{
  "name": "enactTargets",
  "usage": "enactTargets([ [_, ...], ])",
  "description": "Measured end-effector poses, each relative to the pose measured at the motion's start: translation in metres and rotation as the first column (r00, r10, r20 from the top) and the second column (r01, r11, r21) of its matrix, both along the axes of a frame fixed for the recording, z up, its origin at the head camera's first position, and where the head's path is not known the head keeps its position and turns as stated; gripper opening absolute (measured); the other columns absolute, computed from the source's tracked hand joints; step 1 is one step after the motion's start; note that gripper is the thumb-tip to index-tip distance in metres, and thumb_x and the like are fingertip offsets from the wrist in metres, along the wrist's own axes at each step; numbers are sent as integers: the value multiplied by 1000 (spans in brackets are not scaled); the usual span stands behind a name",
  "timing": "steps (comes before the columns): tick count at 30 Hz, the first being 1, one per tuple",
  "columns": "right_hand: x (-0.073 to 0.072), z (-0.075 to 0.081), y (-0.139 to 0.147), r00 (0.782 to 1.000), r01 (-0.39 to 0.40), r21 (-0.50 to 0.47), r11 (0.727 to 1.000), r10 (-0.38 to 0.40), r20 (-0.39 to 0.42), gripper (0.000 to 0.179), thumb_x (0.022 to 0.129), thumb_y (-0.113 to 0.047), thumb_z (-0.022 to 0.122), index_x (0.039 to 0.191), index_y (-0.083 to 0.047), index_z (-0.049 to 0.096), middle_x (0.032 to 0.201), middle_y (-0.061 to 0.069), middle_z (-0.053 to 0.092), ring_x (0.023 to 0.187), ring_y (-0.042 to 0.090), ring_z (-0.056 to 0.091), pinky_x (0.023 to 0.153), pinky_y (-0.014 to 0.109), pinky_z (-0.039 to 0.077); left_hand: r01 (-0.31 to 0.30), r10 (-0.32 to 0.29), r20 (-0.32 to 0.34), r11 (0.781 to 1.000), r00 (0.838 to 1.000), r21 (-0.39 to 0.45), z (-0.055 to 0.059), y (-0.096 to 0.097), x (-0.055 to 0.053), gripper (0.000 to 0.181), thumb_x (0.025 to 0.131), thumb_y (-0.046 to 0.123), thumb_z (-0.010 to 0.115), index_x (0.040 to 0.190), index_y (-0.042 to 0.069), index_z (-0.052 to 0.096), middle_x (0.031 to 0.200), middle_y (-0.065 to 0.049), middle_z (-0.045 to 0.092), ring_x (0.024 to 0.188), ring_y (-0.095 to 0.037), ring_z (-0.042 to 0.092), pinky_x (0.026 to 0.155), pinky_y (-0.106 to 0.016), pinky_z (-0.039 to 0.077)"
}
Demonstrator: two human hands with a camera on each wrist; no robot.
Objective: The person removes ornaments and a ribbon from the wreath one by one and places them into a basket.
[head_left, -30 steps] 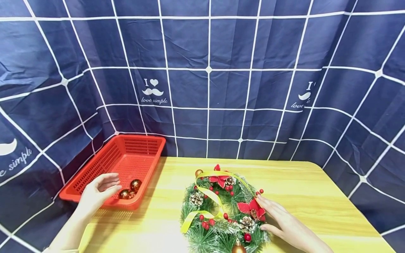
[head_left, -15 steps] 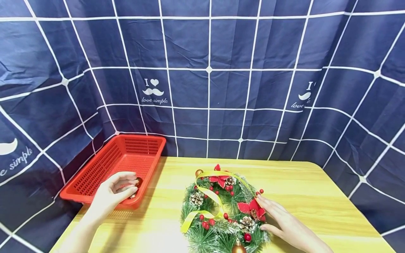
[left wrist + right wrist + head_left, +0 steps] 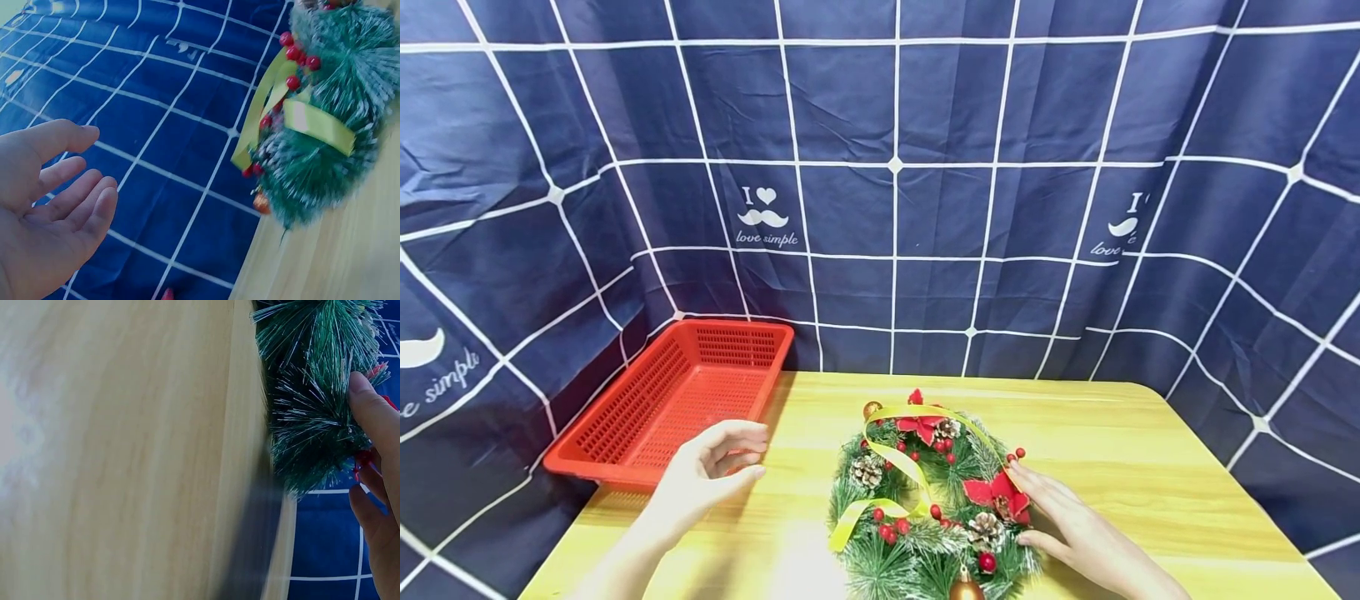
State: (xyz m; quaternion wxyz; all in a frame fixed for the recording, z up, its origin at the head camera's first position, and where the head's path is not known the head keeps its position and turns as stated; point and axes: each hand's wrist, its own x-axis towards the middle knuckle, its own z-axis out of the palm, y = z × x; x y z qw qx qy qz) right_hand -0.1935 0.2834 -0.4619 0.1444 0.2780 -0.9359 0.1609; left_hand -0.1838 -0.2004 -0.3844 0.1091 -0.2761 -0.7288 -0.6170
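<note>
In the head view my left hand [image 3: 711,471] hangs over the front right corner of the red basket [image 3: 625,473], fingers loosely bent and thumb apart. The left wrist view shows nothing between the fingers of that hand [image 3: 69,200]. A Christmas wreath [image 3: 880,560] lies on the table, with red flowers, berries, pinecones and a loose yellow ribbon [image 3: 898,458]. My right hand [image 3: 1071,525] rests on the wreath's right edge, fingertips at a red flower [image 3: 998,496]. In the right wrist view its thumb [image 3: 369,403] lies against the green needles [image 3: 319,425].
A gold ball ornament [image 3: 966,588] hangs at the wreath's near side, and another gold ball [image 3: 872,410] sits at its far left. The wooden table [image 3: 1120,442] meets a blue checked curtain [image 3: 955,208] behind and at both sides.
My left hand has moved right across the basket to its near right corner. The ornament balls seen in the basket earlier are now behind that hand. The right hand has stayed still.
</note>
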Motion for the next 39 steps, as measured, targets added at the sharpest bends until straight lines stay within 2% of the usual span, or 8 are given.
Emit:
enactTargets([
  [7,1,1,0,1000,2,0,1000,-2,-1,74,78,-49,63,141,-28,31,140,-8,39,124,12,39,95,-3,10,81,-81,6,997,997,3,-7,25,3,42,78,-3,67,117,-2,52,108,-12,61,100,-19,58,87,-30,49],
  [17,1,1,0,1000,8,5,1000,-8,-2,74,78,-50,62,141,-29,31,140,-9,39,124,10,39,95,-3,10,184,-183,-40,982,982,30,-9,57,3,42,78,-5,65,118,-3,51,109,-11,60,101,-23,57,87,-31,49],
  [21,1,1,0,1000,11,9,1000,-11,-3,74,77,-51,62,141,-29,31,140,-10,39,123,10,39,96,-3,10,249,-246,-71,968,967,41,-11,73,5,43,78,-7,64,119,-3,50,111,-11,60,101,-17,57,86,-32,50],
  [24,0,1,-1,1000,17,16,1000,-17,-2,75,77,-52,62,141,-30,30,140,-11,38,123,10,39,96,-2,12,294,-290,-85,955,953,43,-13,85,6,43,78,-7,64,119,-3,50,112,-12,59,100,-19,58,85,-34,50],
  [29,0,2,-1,1000,10,11,1000,-10,5,75,78,-51,62,141,-30,30,140,-11,38,123,9,39,96,-2,12,335,-333,-58,941,941,39,-17,100,8,41,79,-4,65,118,2,52,110,-12,60,99,-24,58,84,-34,50],
  [33,0,1,0,1000,-26,-5,1000,26,-11,74,78,-48,63,142,-26,31,140,-7,39,122,12,40,96,-2,10,373,-372,-37,926,928,53,-19,108,8,41,80,-6,63,118,2,52,109,-12,60,98,-27,57,84,-34,50],
  [39,-1,0,1,998,-55,-20,998,55,-34,74,78,-45,65,141,-23,32,140,-4,40,123,13,39,96,-1,11,404,-402,-50,914,914,33,-23,123,9,40,79,-5,65,116,2,53,110,-10,59,100,-26,56,82,-34,51],
])
